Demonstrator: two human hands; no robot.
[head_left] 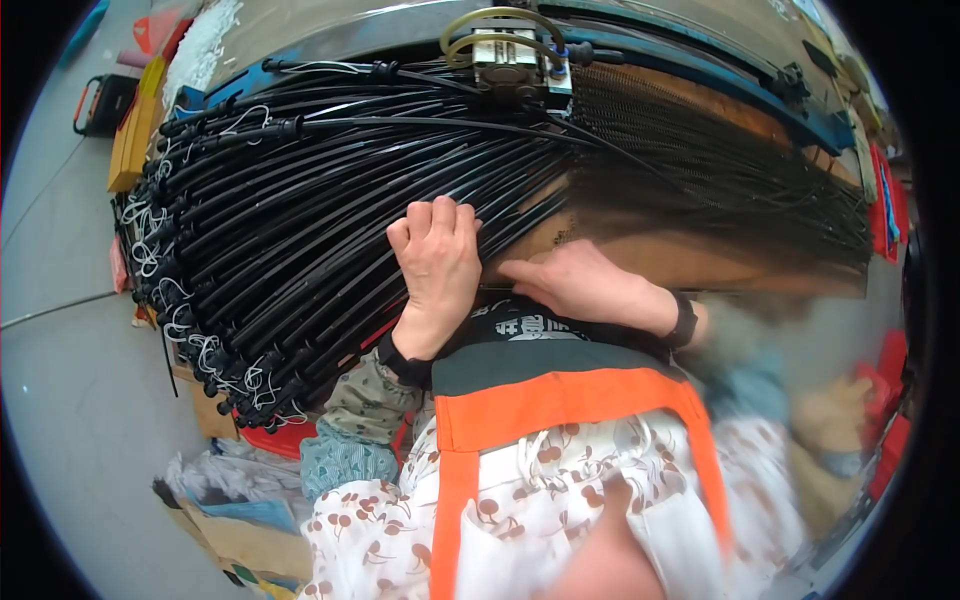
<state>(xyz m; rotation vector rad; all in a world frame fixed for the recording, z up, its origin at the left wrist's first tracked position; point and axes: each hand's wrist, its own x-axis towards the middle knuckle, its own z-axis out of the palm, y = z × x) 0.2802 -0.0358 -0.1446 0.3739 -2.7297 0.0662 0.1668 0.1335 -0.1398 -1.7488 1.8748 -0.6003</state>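
With the hands at the clock's centre and the wearer at 6 o'clock, the left hand (pixel 437 262) rests its curled fingers on a fan of black rods (pixel 320 205); whether it grips any of them cannot be told. The right hand (pixel 580 287), partly bent with its foremost fingertip toward the left hand, sits just beside it, at the near edge of the work; its hold cannot be told either. The rods stretch from the left hand toward 9, 10 and 11 o'clock. Just below the hands, at 6 o'clock, is an orange-trimmed apron (pixel 560 395). From 2 to 3 o'clock, a strip of brown board (pixel 660 250) shows beyond the right hand, bordered by thin dark strands (pixel 720 170), partly blurred. The rods' knobby ends, at 9 to 10 o'clock, carry loose white cords (pixel 150 245). At 8 o'clock lies crumpled clear plastic (pixel 235 470). At 12 o'clock, a metal block (pixel 505 62) with looping hoses (pixel 450 45) stands over the rods, blocking the way back. Farther off are a blue rail (pixel 690 50) at 1 o'clock, a red bin (pixel 887 205) at 3, and a yellow box (pixel 140 130) and 1 black-and-orange case (pixel 105 105) at 10.
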